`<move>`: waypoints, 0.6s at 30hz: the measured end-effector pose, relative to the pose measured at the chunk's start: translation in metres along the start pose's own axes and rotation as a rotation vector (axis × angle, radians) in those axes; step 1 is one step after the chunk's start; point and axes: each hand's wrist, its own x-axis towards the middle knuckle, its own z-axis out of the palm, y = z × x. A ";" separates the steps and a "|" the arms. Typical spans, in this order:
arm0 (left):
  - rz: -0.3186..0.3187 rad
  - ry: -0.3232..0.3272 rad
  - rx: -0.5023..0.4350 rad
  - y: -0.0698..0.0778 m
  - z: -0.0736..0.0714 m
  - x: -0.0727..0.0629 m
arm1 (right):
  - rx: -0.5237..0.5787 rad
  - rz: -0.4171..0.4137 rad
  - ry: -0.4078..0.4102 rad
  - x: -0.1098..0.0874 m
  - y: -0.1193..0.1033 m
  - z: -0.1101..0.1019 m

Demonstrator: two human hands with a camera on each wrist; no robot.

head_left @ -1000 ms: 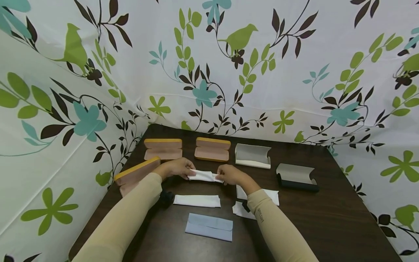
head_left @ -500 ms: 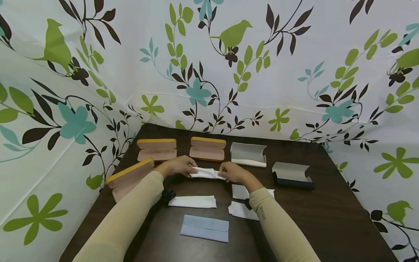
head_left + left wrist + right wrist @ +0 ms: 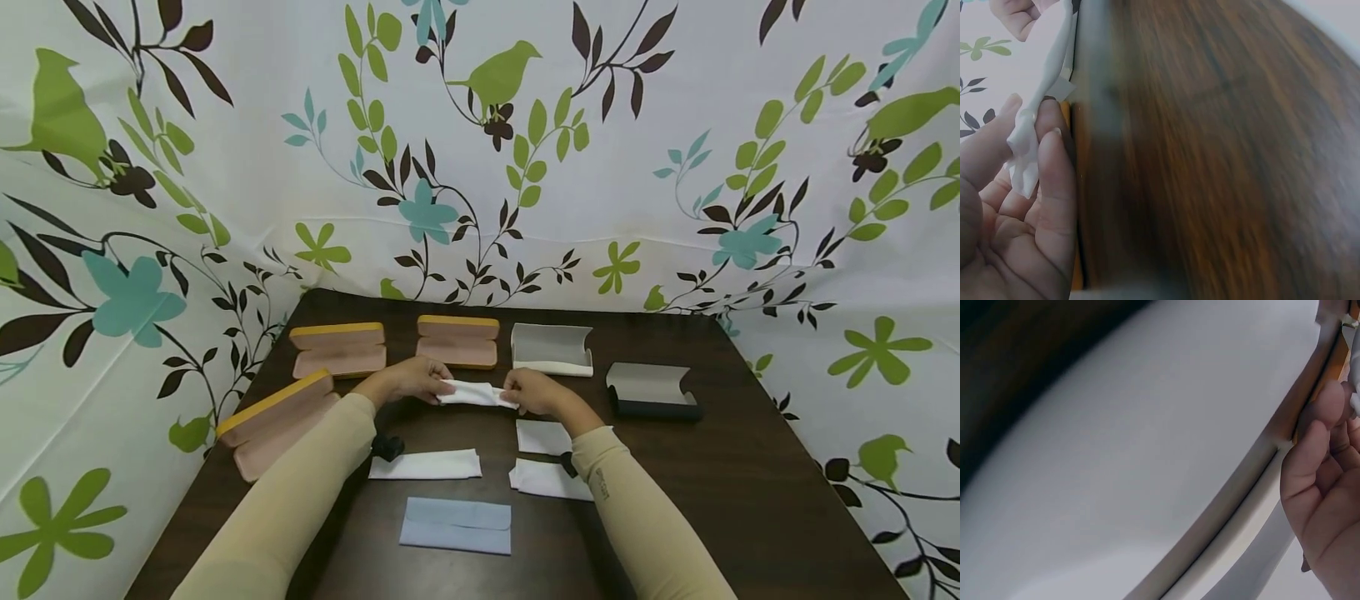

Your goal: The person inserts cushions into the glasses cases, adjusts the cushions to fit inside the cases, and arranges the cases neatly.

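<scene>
A folded white cloth (image 3: 471, 393) stretches between both hands above the middle of the table. My left hand (image 3: 411, 380) pinches its left end; the left wrist view shows thumb and fingers on the bunched end of the cloth (image 3: 1027, 144). At the other end, my right hand (image 3: 534, 392) pinches the cloth. Closer to me lie a flat white cloth (image 3: 426, 465) on the left and two more folded white cloths, one farther (image 3: 542, 435) and one nearer (image 3: 546, 478), partly behind the right forearm. A light blue flap pouch (image 3: 456, 525) lies in front.
Open cases stand around: a yellow-edged one at the left (image 3: 281, 421), two more behind (image 3: 339, 350) (image 3: 457, 342), a white one (image 3: 552, 348) and a black one with a grey inside (image 3: 652, 392). Patterned curtain (image 3: 480, 167) rises behind the dark table (image 3: 750, 500).
The head view has turned somewhat to the right, so the table's things shift left in it. Both hands keep hold of the white cloth, with little other movement.
</scene>
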 end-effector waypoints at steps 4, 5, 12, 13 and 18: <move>0.009 -0.007 -0.009 0.005 0.004 0.007 | 0.006 0.011 0.010 -0.003 0.008 -0.005; 0.012 -0.010 -0.014 0.007 0.005 0.008 | 0.012 0.015 0.012 -0.003 0.010 -0.006; -0.004 -0.033 -0.084 0.014 0.013 0.022 | 0.040 0.014 0.019 -0.005 0.026 -0.016; -0.007 -0.029 -0.091 0.016 0.014 0.024 | 0.044 0.016 0.021 -0.005 0.028 -0.018; 0.011 -0.014 -0.106 0.022 0.018 0.033 | 0.034 0.021 0.029 -0.005 0.033 -0.033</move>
